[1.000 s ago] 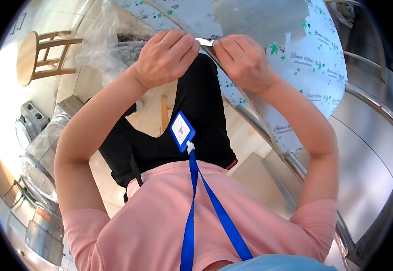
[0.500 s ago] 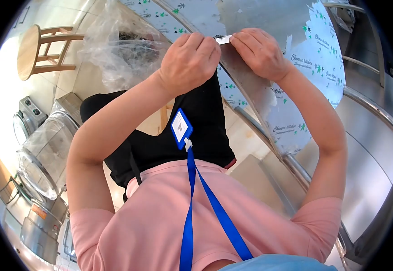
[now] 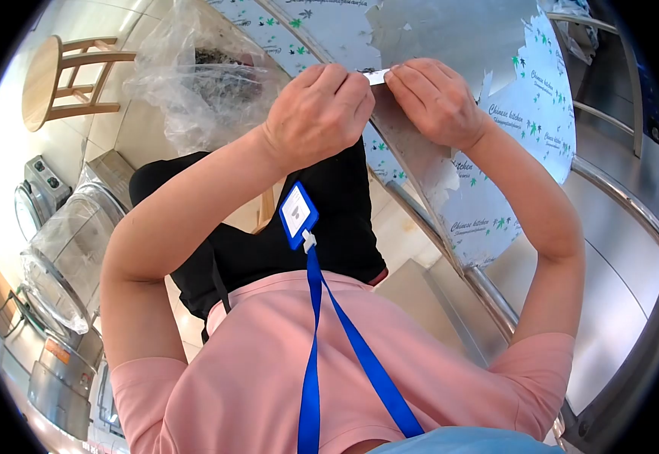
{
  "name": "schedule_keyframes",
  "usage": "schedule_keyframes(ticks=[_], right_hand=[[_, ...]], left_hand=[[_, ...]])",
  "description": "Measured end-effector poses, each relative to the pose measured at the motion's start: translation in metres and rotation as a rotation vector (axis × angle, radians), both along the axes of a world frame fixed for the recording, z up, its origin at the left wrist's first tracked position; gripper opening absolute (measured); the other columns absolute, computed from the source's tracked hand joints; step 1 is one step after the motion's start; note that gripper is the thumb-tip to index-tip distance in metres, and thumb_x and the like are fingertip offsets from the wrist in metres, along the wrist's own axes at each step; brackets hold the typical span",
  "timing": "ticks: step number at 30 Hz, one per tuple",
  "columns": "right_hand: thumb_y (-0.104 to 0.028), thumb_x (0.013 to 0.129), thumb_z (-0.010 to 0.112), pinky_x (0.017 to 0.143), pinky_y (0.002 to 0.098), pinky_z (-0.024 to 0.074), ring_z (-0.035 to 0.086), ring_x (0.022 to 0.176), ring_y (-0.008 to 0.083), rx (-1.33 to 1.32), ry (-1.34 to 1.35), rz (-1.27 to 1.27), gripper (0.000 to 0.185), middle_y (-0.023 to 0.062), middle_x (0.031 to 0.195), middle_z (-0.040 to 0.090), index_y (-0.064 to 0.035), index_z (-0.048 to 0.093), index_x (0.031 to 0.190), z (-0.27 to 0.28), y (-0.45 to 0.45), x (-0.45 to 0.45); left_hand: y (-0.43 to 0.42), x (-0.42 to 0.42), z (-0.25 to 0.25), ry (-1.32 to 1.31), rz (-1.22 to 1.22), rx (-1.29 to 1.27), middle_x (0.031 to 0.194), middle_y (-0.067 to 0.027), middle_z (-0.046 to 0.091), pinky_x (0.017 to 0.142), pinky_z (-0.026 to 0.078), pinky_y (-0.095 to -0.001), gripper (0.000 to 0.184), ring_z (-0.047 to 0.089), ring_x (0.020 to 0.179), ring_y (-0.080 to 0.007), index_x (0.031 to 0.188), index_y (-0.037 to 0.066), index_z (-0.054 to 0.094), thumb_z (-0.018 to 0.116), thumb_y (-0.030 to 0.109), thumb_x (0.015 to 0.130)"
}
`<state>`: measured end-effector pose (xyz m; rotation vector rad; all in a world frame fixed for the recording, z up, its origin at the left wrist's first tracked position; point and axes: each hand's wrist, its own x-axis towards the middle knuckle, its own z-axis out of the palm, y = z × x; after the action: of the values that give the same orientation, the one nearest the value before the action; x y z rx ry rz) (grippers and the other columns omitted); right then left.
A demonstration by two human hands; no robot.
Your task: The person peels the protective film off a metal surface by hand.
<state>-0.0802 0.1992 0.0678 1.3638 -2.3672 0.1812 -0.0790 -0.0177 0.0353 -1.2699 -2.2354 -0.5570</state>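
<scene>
A small white strip stretches between my two hands above the corner of a metal tabletop. My left hand is closed, with its fingers curled at the strip's left end. My right hand pinches the right end between thumb and fingers. A few dark bits show along the strip's top near my left fingers. My fingers hide most of it. Printed protective film with green leaves partly covers the tabletop and is torn along its edges.
A clear plastic bag with dark, loose, dry-looking material lies left of my hands. Farther left are a round wooden stool and metal containers by the wall. A metal rail runs under the table edge. A blue-edged badge hangs over my lap.
Both hands sit slightly lower in view, still holding the strip. Fewer dark bits show on it now. The whole view has shifted slightly.
</scene>
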Motion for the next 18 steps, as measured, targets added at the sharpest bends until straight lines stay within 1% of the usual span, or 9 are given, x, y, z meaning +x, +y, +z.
schedule_keyframes(ticks=[1, 10, 12, 13, 15, 18], right_hand=[[-0.007, 0.063, 0.066, 0.073, 0.0305, 0.0545, 0.061, 0.08, 0.0217, 0.0, 0.0, 0.003, 0.021, 0.0069, 0.082, 0.058, 0.003, 0.064, 0.082, -0.0002, 0.0, 0.0], [-0.008, 0.062, 0.066, 0.073, 0.0299, 0.0547, 0.061, 0.081, 0.0207, 0.012, 0.004, 0.027, 0.021, 0.0062, 0.083, 0.059, 0.0026, 0.065, 0.08, 0.0004, 0.0, -0.0027], [-0.009, 0.062, 0.066, 0.073, 0.0299, 0.0548, 0.061, 0.082, 0.0207, 0.009, 0.012, 0.032, 0.021, 0.0062, 0.083, 0.06, 0.0026, 0.066, 0.08, 0.0002, -0.0004, -0.0038], [-0.008, 0.062, 0.065, 0.073, 0.0321, 0.0552, 0.062, 0.082, 0.0236, 0.016, -0.012, 0.041, 0.025, 0.0096, 0.086, 0.061, 0.0051, 0.065, 0.083, 0.0, 0.0002, -0.0034], [-0.006, 0.062, 0.064, 0.073, 0.0364, 0.0561, 0.063, 0.083, 0.0292, 0.031, -0.056, 0.061, 0.032, 0.0165, 0.091, 0.063, 0.01, 0.065, 0.09, 0.0001, 0.0023, -0.0037], [-0.006, 0.061, 0.064, 0.074, 0.0366, 0.0563, 0.064, 0.084, 0.0294, 0.025, -0.065, 0.075, 0.032, 0.0165, 0.091, 0.063, 0.0099, 0.065, 0.089, 0.001, 0.0022, -0.0062]], left_hand=[[-0.0013, 0.0007, 0.0025, -0.029, -0.001, -0.034, 0.079, -0.0038, 0.054, 0.071, 0.05, -0.0285, 0.019, 0.058, 0.078, -0.0181, 0.085, 0.001, 0.064, 0.063, 0.007, 0.067], [-0.0012, -0.0033, 0.0029, -0.018, -0.028, -0.043, 0.077, -0.0035, 0.052, 0.069, 0.05, -0.0283, 0.018, 0.057, 0.076, -0.0178, 0.082, 0.002, 0.064, 0.063, 0.008, 0.065], [0.0024, -0.006, 0.0004, 0.027, -0.021, -0.001, 0.073, -0.0025, 0.048, 0.065, 0.047, -0.027, 0.008, 0.053, 0.073, -0.0171, 0.069, 0.007, 0.06, 0.063, 0.011, 0.063], [0.0034, -0.0069, -0.0002, 0.05, -0.018, 0.02, 0.071, -0.0019, 0.046, 0.064, 0.045, -0.0264, 0.006, 0.051, 0.071, -0.0167, 0.063, 0.009, 0.057, 0.063, 0.013, 0.062], [0.0034, -0.007, 0.001, 0.036, -0.021, 0.016, 0.071, -0.0021, 0.046, 0.063, 0.045, -0.0267, 0.007, 0.051, 0.071, -0.0167, 0.062, 0.009, 0.057, 0.062, 0.013, 0.062], [0.0038, -0.0058, 0.0035, 0.01, -0.015, 0.001, 0.071, -0.0023, 0.047, 0.062, 0.044, -0.027, 0.007, 0.051, 0.071, -0.0167, 0.061, 0.01, 0.056, 0.062, 0.013, 0.063]])
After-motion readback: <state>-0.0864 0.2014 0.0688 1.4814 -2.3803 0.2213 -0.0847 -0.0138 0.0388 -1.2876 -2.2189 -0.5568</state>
